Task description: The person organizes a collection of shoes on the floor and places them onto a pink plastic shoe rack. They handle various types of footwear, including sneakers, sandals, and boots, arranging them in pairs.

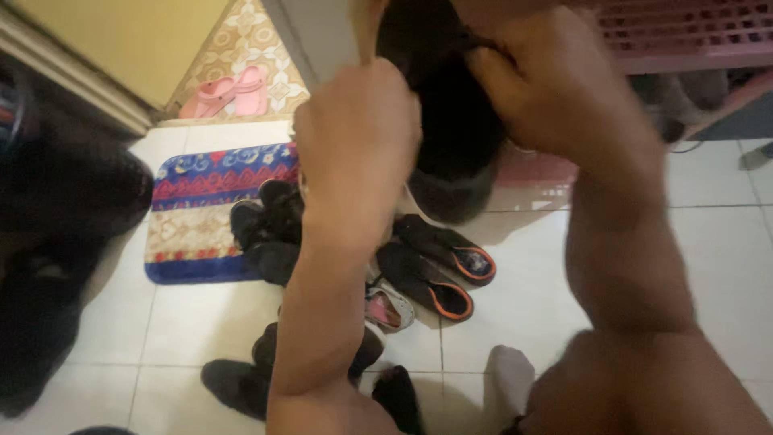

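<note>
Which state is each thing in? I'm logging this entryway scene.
Left hand: raised, gripping the dark shoe.
Right hand: raised, gripping the dark shoe.
Dark shoe: held up, off the floor.
Black-and-orange shoes: lying on the tiles.
Pink sandals: paired, side by side.
Patterned mat: flat on the floor.

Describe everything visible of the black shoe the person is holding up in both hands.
The black shoe is held up near the camera, above the white tiled floor and the other shoes lying there. It looks dark and matte, perhaps fabric or soft synthetic; blur hides seams and laces. Its rounded end points down, with a paler edge along the bottom. The left hand grips its left side and the right hand wraps its upper right, covering much of it.
</note>
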